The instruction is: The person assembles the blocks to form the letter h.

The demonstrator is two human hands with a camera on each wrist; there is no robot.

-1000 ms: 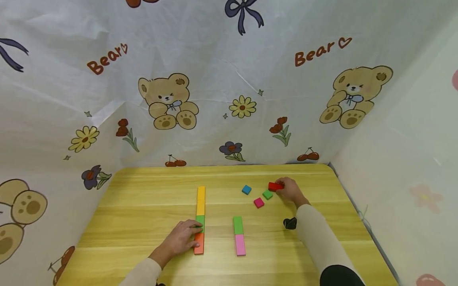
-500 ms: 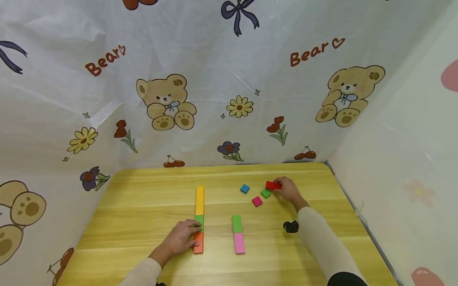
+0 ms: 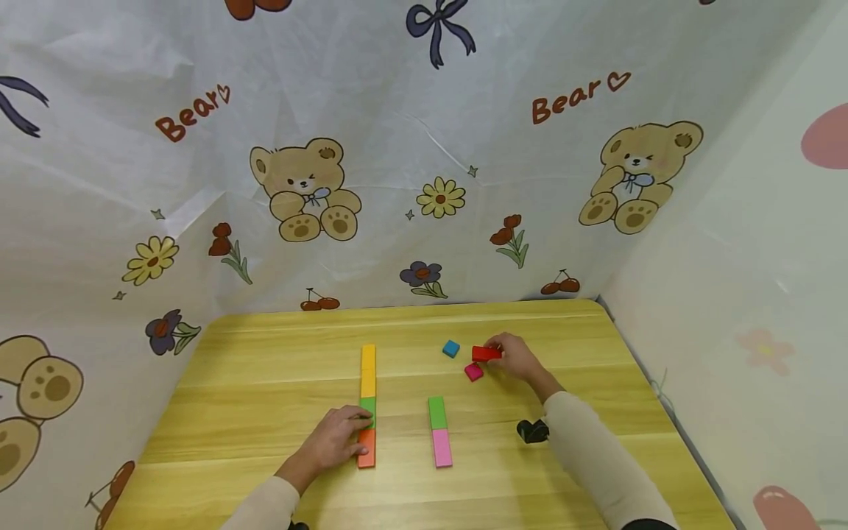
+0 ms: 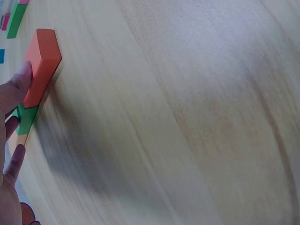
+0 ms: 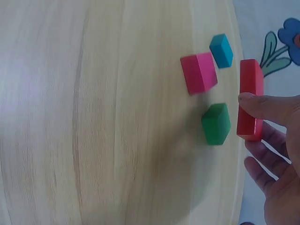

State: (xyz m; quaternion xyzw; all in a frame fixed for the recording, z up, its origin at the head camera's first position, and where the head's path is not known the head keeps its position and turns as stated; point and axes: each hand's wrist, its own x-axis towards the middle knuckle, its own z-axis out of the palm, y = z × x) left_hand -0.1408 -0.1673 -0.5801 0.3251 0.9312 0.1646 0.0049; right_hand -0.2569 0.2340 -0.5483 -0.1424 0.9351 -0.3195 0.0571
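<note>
My right hand (image 3: pixel 520 359) pinches a red rectangular block (image 3: pixel 486 354) between thumb and fingers, held above the table. A loose green block (image 5: pixel 216 124) shows below it in the right wrist view but is hidden in the head view. Close by lie a magenta block (image 3: pixel 473 372) and a small blue block (image 3: pixel 451 349). My left hand (image 3: pixel 333 440) rests its fingertips at a straight row: an orange block (image 3: pixel 366 455) nearest me, a green block (image 3: pixel 368 403), then a yellow stretch (image 3: pixel 368 369). In the left wrist view the thumb touches the orange block (image 4: pixel 42 65).
Right of the row, a second, shorter row joins a green block (image 3: pixel 438 412) to a pink block (image 3: pixel 442 448). All stand on a wood-grain table (image 3: pixel 265 368). A printed bear curtain (image 3: pixel 371 250) hangs behind the far edge, and another pale sheet along the right side.
My right hand has carried the red block left and a little toward me, now covering the loose green block in the head view. My left hand stays at the row.
</note>
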